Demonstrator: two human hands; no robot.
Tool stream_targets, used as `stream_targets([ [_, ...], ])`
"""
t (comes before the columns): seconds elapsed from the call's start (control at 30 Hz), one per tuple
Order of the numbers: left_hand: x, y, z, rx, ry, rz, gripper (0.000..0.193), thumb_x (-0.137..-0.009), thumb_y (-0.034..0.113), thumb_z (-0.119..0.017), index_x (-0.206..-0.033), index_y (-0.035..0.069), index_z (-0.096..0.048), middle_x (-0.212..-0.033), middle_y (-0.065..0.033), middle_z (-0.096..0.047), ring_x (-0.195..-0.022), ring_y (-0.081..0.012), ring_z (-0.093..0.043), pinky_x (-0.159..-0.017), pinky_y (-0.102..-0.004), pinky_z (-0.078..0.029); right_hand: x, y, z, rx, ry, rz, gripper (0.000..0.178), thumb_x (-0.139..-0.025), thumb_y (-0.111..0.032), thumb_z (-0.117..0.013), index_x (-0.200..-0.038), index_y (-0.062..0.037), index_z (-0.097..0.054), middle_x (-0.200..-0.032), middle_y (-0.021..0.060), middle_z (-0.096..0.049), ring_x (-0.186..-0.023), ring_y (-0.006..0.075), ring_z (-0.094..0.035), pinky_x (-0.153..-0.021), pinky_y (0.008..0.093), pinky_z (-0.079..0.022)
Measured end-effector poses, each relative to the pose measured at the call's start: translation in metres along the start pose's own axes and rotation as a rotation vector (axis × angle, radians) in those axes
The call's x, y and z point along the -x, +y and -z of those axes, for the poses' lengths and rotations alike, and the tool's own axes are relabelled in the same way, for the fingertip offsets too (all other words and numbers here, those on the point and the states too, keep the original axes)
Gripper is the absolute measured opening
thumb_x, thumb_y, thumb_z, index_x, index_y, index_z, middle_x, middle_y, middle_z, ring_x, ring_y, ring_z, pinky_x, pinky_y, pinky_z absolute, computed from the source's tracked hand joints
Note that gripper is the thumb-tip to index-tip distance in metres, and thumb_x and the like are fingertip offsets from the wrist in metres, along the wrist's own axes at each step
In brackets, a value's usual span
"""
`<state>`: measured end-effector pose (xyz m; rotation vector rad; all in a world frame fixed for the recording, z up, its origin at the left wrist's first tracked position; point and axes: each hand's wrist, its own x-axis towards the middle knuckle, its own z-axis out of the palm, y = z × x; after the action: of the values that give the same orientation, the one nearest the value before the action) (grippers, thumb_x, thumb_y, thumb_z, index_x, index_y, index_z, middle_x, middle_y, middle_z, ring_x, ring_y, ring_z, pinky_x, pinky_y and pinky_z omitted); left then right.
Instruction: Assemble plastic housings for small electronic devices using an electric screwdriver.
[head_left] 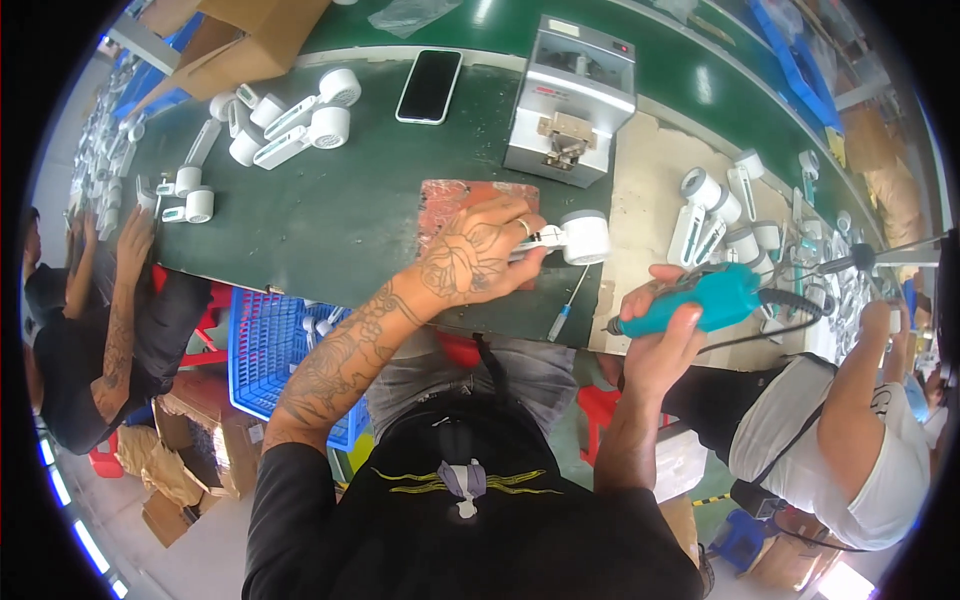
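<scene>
My left hand [487,250] is closed around the handle of a white round-headed device [585,238], its head pointing to the right. Under that hand lies a worn red pad [432,208] on the green table. In my right hand [662,345] is a teal electric screwdriver [705,298], held sideways with its tip to the left and a dark cord at its back end. Between my hands, near the table's front edge, lies a thin screwdriver [562,318] with a blue handle. The tip of the electric screwdriver is apart from the device.
A silver screw feeder [570,100] stands behind my hands, beside a phone [430,87]. Similar white devices lie in groups at left [300,125] and right [712,205]. A blue basket [262,340] sits below the table. Other people work on both sides.
</scene>
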<state>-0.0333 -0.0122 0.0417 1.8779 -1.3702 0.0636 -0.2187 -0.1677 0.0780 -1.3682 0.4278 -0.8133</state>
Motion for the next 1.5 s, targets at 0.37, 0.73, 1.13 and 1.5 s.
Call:
stream_targets([
  [0.37,0.018,-0.014,0.009,-0.071,0.069,-0.049,0.026,-0.089,0.026,-0.073,-0.103,0.004,-0.068,-0.104,-0.0109,-0.063,-0.097,-0.0315,-0.063,-0.084,-0.0428,-0.052,-0.043,-0.002,-0.085,-0.146,-0.082,0.071,0.082,-0.090,-0.080,-0.050,-0.114,-0.0018,-0.056,-0.069,0.0054,-0.049,-0.063,0.0193,-0.049,-0.064,0.0344,-0.041],
  [0.73,0.022,-0.022,0.008,-0.018,0.014,0.018,0.032,-0.084,0.024,-0.080,-0.107,0.005,-0.070,-0.108,-0.0093,-0.067,-0.103,-0.0323,-0.063,-0.095,-0.0462,-0.048,-0.058,0.007,-0.110,-0.094,-0.153,0.102,0.091,-0.083,-0.084,-0.054,-0.110,0.0020,-0.055,-0.067,0.0058,-0.052,-0.060,0.0195,-0.052,-0.060,0.0349,-0.044],
  [1.13,0.022,-0.024,0.008,-0.050,0.013,-0.058,0.031,-0.089,0.030,-0.074,-0.107,0.008,-0.061,-0.111,-0.0075,-0.064,-0.112,-0.0289,-0.058,-0.097,-0.0449,-0.047,-0.061,0.030,-0.110,-0.219,-0.193,0.147,0.076,-0.093,-0.066,-0.063,-0.110,0.0074,-0.056,-0.068,0.0074,-0.056,-0.060,0.0186,-0.058,-0.056,0.0315,-0.047],
  [1.5,0.021,-0.030,0.009,0.147,-0.101,0.038,0.031,-0.090,0.035,-0.073,-0.101,0.009,-0.060,-0.107,-0.0095,-0.062,-0.112,-0.0344,-0.059,-0.102,-0.0461,-0.046,-0.064,0.034,-0.111,-0.221,-0.238,0.182,0.077,-0.091,-0.063,-0.068,-0.110,0.0102,-0.058,-0.063,0.0067,-0.056,-0.055,0.0177,-0.057,-0.052,0.0309,-0.047],
])
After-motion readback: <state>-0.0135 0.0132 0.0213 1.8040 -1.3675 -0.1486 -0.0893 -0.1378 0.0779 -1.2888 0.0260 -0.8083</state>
